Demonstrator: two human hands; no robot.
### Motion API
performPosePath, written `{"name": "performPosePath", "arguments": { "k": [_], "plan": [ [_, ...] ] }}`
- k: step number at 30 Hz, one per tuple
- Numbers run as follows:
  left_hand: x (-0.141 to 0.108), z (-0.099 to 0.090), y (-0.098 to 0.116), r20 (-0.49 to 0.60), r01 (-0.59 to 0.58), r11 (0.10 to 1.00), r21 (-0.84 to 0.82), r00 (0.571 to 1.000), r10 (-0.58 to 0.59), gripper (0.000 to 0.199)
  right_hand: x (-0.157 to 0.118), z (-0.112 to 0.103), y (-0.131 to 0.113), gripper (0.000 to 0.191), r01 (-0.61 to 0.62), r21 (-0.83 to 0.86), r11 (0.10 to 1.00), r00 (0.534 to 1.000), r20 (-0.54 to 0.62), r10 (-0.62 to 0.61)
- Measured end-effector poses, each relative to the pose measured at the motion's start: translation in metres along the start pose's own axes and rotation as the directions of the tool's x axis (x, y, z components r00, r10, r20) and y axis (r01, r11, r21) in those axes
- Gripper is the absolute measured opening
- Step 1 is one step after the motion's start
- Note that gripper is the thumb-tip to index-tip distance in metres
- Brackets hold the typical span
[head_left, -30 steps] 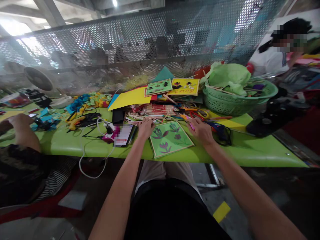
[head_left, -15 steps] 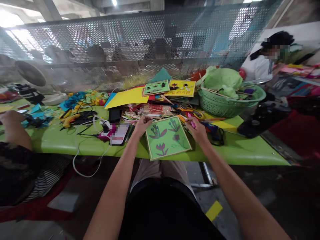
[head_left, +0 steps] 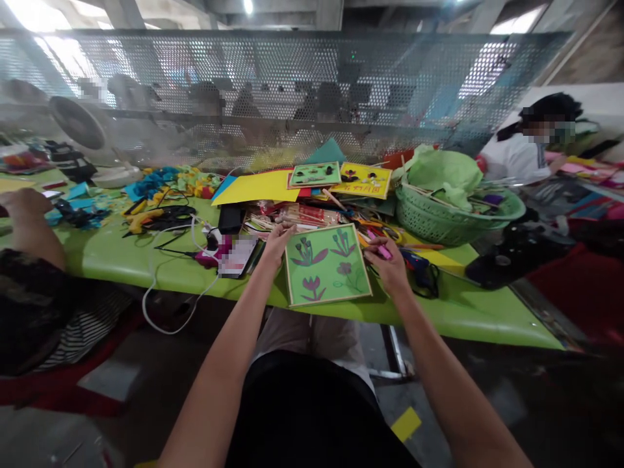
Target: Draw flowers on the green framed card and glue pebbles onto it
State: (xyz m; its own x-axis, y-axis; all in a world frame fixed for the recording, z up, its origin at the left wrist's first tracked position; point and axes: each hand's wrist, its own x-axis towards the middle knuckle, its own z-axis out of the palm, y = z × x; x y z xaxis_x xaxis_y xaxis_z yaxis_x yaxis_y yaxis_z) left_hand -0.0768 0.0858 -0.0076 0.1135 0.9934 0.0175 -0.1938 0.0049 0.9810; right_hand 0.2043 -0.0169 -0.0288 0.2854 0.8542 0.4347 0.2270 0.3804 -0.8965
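1 green panel (head_left: 329,266) at centre frame is sitting between the left hand (head_left: 277,246), fingers pinching its upper-left corner, and the right hand (head_left: 390,268), fingers clamping a pink pen (head_left: 383,250).

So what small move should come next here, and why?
Probably bring the pink pen in the right hand over to the lower-right flower on the green panel: its leaves look only outlined, while the other flowers' leaves look coloured in, and the left hand holds the panel's upper-left corner.
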Motion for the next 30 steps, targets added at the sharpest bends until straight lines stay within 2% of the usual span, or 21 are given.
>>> {"name": "performPosePath", "arguments": {
  "k": [9, 14, 17, 20, 24, 30],
  "plan": [
    [-0.004, 0.011, -0.006, 0.018, 0.030, 0.968, -0.248, 0.999, -0.026, 0.035, -0.004, -0.001, -0.004, 0.039, -0.038, 0.176, 0.984, 0.998, -0.050, 0.047],
    [-0.014, 0.013, -0.002, 0.116, 0.079, 0.911, -0.404, 0.993, -0.035, 0.048, 0.004, -0.004, 0.003, 0.043, 0.045, 0.224, 0.973, 0.974, -0.227, 0.008],
    [-0.032, 0.016, -0.004, 0.202, 0.139, 0.883, -0.449, 0.978, -0.051, 0.051, 0.013, -0.003, 0.006, 0.042, 0.112, 0.218, 0.969, 0.945, -0.325, -0.037],
    [-0.054, 0.017, -0.013, 0.263, 0.203, 0.863, -0.462, 0.961, -0.086, 0.045, 0.021, 0.001, 0.006, 0.039, 0.164, 0.189, 0.968, 0.923, -0.377, -0.083],
    [-0.067, 0.011, -0.022, 0.324, 0.283, 0.849, -0.447, 0.935, -0.142, 0.037, 0.022, 0.008, 0.003, 0.039, 0.186, 0.143, 0.972, 0.922, -0.366, -0.122],
    [-0.039, -0.003, -0.014, 0.328, 0.323, 0.840, -0.436, 0.926, -0.186, 0.041, 0.012, 0.012, -0.003, 0.033, 0.199, 0.059, 0.978, 0.940, -0.296, -0.173]
  ]
}}
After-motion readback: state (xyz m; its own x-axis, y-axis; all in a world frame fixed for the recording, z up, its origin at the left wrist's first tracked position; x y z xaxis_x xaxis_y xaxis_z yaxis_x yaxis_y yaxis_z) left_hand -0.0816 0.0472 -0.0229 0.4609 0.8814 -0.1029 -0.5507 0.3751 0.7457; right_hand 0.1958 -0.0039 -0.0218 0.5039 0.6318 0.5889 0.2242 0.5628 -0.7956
